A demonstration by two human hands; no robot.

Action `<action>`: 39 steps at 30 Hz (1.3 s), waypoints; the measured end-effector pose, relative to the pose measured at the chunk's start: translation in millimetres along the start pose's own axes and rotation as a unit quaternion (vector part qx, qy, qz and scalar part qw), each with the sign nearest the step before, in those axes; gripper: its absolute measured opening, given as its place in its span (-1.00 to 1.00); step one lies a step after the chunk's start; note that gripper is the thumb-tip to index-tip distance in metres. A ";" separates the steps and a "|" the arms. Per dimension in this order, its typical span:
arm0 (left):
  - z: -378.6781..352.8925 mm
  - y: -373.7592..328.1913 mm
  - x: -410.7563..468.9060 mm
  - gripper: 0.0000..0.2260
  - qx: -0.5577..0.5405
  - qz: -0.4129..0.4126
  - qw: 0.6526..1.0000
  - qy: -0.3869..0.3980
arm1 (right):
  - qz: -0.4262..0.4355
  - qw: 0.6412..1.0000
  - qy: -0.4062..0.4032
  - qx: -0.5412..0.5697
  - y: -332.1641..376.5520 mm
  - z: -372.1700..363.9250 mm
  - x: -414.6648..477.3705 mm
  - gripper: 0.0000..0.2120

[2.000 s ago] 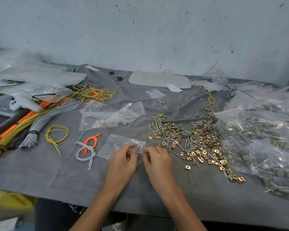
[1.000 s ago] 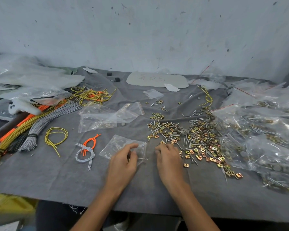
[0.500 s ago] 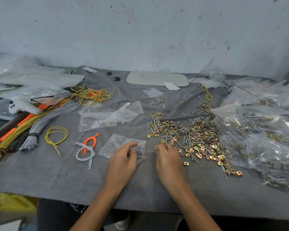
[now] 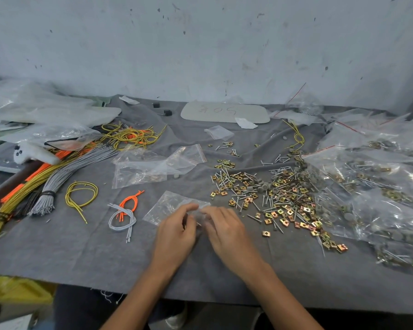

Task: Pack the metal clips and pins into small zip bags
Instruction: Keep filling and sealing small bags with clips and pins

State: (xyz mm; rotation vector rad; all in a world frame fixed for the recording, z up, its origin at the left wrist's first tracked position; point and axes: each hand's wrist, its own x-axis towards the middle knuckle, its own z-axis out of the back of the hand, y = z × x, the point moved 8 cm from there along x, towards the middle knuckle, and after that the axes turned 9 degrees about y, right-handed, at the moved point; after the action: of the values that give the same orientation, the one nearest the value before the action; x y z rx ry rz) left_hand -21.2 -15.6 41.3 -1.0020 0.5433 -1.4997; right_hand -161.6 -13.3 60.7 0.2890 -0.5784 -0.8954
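Observation:
A small clear zip bag point(image 4: 167, 206) lies on the grey cloth just beyond my hands. My left hand point(image 4: 177, 231) pinches the bag's near right edge, thumb up and fingers curled. My right hand point(image 4: 227, 231) is right beside it, fingertips at the same bag edge; what it pinches is blurred. A loose heap of brass clips and steel pins point(image 4: 270, 196) spreads to the right of my hands.
Filled clear bags point(image 4: 372, 186) pile at the right. Empty zip bags point(image 4: 153, 166) lie in the middle. Grey, orange and yellow cord bundles point(image 4: 57, 172) lie at the left, small cord loops point(image 4: 123, 215) near my left hand. The cloth's front edge point(image 4: 200, 298) is close.
My right hand went out to the heap of clips and pins, then came back left to the bag opening. My left hand stayed on the bag.

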 end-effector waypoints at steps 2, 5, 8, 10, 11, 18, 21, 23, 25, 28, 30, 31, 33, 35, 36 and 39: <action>1.2 1.3 -0.2 -0.75 0.005 -0.006 1.000 -0.008 | -0.041 0.998 -0.050 -0.016 -5.9 8.7 -4.0 -0.92; 1.7 2.4 0.0 -0.75 0.011 -0.006 1.000 -0.014 | -0.093 0.992 -0.047 -0.074 -11.6 8.0 -6.4 -0.83; 1.4 0.6 -0.1 -0.76 0.014 -0.008 1.000 -0.011 | -0.078 0.992 -0.022 -0.096 -8.7 3.3 -3.7 -0.86; 1.0 -0.6 -0.1 -0.76 0.026 -0.012 1.000 -0.008 | -0.065 0.994 -0.038 -0.082 -6.7 6.4 -3.2 -0.87; 0.5 -1.5 0.0 -0.76 0.032 -0.016 0.999 -0.006 | -0.061 0.994 -0.048 -0.071 -6.6 8.5 -3.8 -0.88; -0.8 -3.3 -0.4 -0.76 0.028 -0.027 0.999 0.000 | 0.003 0.997 0.031 -0.070 1.8 -3.8 0.3 -0.79; 0.8 -4.8 -0.9 -0.74 0.037 -0.024 0.999 -0.008 | -0.096 0.993 -0.063 -0.038 -23.3 23.6 -6.0 -0.87; 0.7 -4.0 -0.1 -0.76 0.038 -0.019 0.999 -0.006 | -0.165 0.976 -0.113 -0.091 -46.7 45.7 -15.1 -0.93; 1.5 -3.1 0.2 -0.75 0.037 -0.014 0.999 -0.006 | -0.219 0.958 -0.123 -0.140 -68.9 63.1 -25.0 -0.95; 1.7 -2.2 0.2 -0.74 0.034 -0.012 0.999 -0.008 | -0.273 0.942 -0.033 -0.190 -90.2 62.6 -30.6 -0.88; -0.1 -2.1 -0.4 -0.74 0.028 -0.009 1.000 -0.006 | -0.277 0.937 0.005 -0.214 -92.2 56.1 -28.6 -0.85; -0.4 -1.9 -0.6 -0.74 0.026 -0.007 1.000 -0.006 | -0.275 0.935 0.015 -0.222 -90.2 53.2 -26.1 -0.83; 0.1 -1.7 -1.1 -0.74 0.028 -0.005 1.000 -0.007 | -0.266 0.937 0.033 -0.225 -84.1 45.7 -20.6 -0.82; 0.6 -1.4 -1.1 -0.75 0.026 -0.003 1.000 -0.007 | -0.260 0.942 0.042 -0.206 -81.2 40.6 -19.0 -0.81; 0.6 -1.3 -1.2 -0.75 0.024 -0.003 1.000 -0.007 | -0.263 0.944 0.042 -0.195 -81.4 40.7 -19.5 -0.82; 2.2 -2.9 -2.0 -0.75 0.015 -0.002 1.000 -0.009 | -0.277 0.941 0.051 -0.190 -85.9 46.2 -21.6 -0.86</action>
State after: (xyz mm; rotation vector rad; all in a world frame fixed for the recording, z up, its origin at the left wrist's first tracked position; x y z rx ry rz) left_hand -21.1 -12.6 44.2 -0.9921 0.5043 -1.4960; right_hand -255.0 -47.6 50.4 0.1427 -0.2123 -1.5034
